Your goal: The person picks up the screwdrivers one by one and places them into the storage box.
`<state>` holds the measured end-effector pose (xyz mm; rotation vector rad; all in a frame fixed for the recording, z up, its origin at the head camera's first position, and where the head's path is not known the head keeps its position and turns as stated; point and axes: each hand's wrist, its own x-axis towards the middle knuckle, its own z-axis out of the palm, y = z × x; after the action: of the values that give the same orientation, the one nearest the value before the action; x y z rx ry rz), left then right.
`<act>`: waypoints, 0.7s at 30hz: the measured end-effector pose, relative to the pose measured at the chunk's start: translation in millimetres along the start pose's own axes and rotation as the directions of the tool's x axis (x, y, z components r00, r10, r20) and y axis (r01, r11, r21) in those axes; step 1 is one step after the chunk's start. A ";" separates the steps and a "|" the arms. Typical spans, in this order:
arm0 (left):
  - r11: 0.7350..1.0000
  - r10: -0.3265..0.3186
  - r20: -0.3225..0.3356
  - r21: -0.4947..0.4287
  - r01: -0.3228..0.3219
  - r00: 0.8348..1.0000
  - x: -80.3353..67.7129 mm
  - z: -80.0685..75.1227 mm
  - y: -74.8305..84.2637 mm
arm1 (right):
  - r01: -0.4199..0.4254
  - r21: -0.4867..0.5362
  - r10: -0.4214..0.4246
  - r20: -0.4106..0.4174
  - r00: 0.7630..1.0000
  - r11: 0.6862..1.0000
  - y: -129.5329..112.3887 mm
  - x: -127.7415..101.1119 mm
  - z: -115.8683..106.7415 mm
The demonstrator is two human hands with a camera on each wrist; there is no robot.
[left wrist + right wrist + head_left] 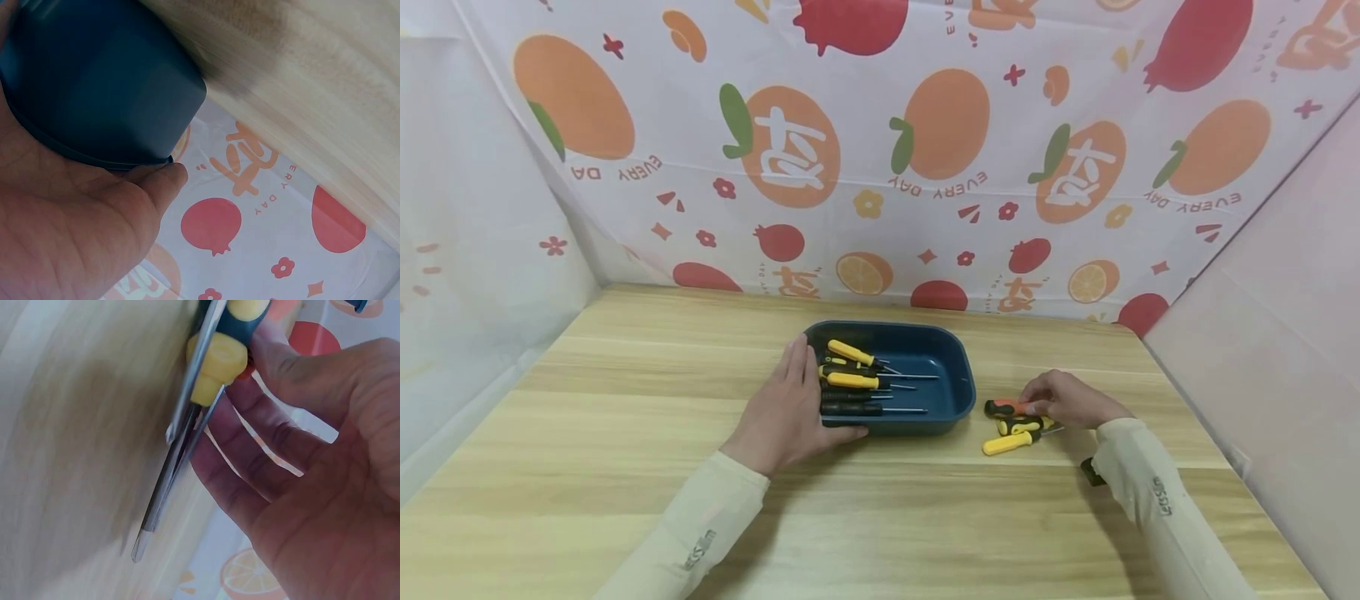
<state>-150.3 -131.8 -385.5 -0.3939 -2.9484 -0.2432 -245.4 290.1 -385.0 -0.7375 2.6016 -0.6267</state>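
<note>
A dark blue plastic bin (917,427) holds several screwdrivers with yellow and black handles, among them a yellow-handled screwdriver (850,381). My left hand (782,417) rests against the bin's left end, fingers along the rim and thumb stretched along the front wall; the left wrist view shows the palm beside the bin's outer wall (112,81). Right of the bin, my right hand (1067,400) pinches an orange-and-black screwdriver (1003,407) between thumb and fingers. Right beside it lie a yellow-and-black screwdriver (219,359) and a yellow-handled screwdriver (1009,443) on the table.
A small black object (1092,472), partly hidden by the right sleeve, lies on the wooden table (880,517). A fruit-printed cloth (865,208) hangs behind the table's back edge, with pale sheets at both sides.
</note>
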 end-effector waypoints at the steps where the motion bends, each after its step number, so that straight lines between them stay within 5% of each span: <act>1: 1.000 0.000 0.002 0.002 0.000 1.000 0.1 -0.2 -0.2 | -0.003 0.003 0.003 -0.003 1.000 1.000 -0.6 0.4 -0.2; 12: 1.000 0.001 -0.001 0.008 -0.001 1.000 0.8 -1.4 0.7 | -0.064 -0.035 0.057 -0.169 0.984 0.997 -7.7 5.8 -8.2; 21: 1.000 -0.006 0.007 0.016 0.006 1.000 -0.8 0.4 0.3 | -0.033 -0.019 0.022 -0.419 0.908 0.999 -26.1 16.4 -11.7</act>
<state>-149.5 -131.6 -386.0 -0.3851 -2.9567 -0.2191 -253.3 264.7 -365.7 -0.6273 3.0092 -0.8224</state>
